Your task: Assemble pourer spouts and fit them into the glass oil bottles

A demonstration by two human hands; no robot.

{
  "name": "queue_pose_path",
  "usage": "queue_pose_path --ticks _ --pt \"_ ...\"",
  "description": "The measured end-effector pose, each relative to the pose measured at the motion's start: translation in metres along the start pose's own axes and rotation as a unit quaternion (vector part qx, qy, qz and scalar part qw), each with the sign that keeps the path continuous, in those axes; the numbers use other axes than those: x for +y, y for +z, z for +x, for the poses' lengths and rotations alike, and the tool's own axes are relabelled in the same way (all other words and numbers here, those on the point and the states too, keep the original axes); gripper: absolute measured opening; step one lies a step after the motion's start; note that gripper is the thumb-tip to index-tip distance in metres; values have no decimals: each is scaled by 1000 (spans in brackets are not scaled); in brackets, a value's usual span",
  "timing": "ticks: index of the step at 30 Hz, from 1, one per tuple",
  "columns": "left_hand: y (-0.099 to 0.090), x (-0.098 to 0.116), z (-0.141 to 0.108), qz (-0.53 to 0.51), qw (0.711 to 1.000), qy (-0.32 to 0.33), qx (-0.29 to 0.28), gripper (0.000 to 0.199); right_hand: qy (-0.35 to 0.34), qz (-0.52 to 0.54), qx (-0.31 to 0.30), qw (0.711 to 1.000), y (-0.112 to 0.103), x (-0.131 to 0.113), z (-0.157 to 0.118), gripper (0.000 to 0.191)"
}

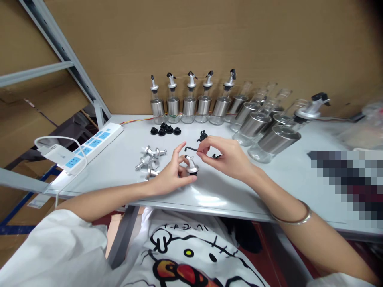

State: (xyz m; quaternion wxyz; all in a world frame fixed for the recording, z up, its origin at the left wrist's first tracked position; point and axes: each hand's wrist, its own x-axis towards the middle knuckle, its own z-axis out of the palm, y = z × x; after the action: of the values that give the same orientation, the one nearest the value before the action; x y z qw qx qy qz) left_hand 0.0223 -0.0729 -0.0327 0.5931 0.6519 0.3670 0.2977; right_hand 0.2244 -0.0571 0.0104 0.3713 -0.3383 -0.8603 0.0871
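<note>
My left hand (175, 171) is closed round a silver pour spout (191, 166) with a black stopper at its base, held just above the table. Between the thumb and fingers of my right hand (223, 155) is a thin black bent piece (190, 149), its hooked end over the spout's tip. Left of my left hand lie several bare silver spouts (152, 159). Black rubber stoppers (166, 129) sit in a group behind them. Small black pieces (202, 136) lie behind my right hand, and a few more (216, 156) show partly beneath it.
Glass bottles with steel sleeves (189, 107) stand along the cardboard back wall, several topped with spouts. Open bottles crowd the right, with one spouted bottle (278, 137) in front. A power strip (89, 147) with a white plug and cable lies along the left edge.
</note>
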Motion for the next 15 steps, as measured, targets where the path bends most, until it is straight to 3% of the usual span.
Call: queue_pose_path --ticks 15 --pt "0 -1 0 23 1000 19 -3 87 -29 18 -28 999 5 3 -1 9"
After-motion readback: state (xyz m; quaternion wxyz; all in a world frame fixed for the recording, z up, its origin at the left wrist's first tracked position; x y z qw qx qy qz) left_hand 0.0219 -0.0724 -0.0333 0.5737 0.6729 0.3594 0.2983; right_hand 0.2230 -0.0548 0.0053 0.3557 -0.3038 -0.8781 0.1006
